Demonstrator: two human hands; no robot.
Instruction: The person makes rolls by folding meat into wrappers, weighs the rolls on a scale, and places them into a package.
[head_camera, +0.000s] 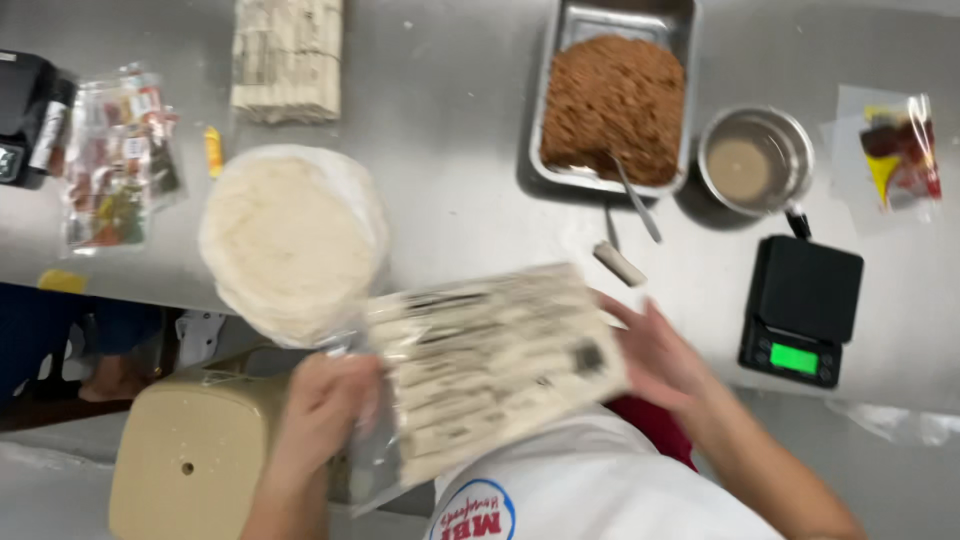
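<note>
While the left hand (318, 408) pinches the near-left corner of the printed paper sheet (497, 362), its long axis tilts up toward the far right, where the right hand (658, 358), fingers spread, braces the opposite edge, beside the tortilla stack (290, 240).

A big grey metal table (470, 200) fills most of the view. It is shiny, and soft light shows on its top. The table's near edge runs across the lower part of the picture. Below the edge, on the left, a tan box (190, 450) with a small round hole stands beside the table. Past the box, a strip of dark floor (50, 410) shows in the shade under the table. More grey surface (40, 495) lies at the bottom left corner.
</note>
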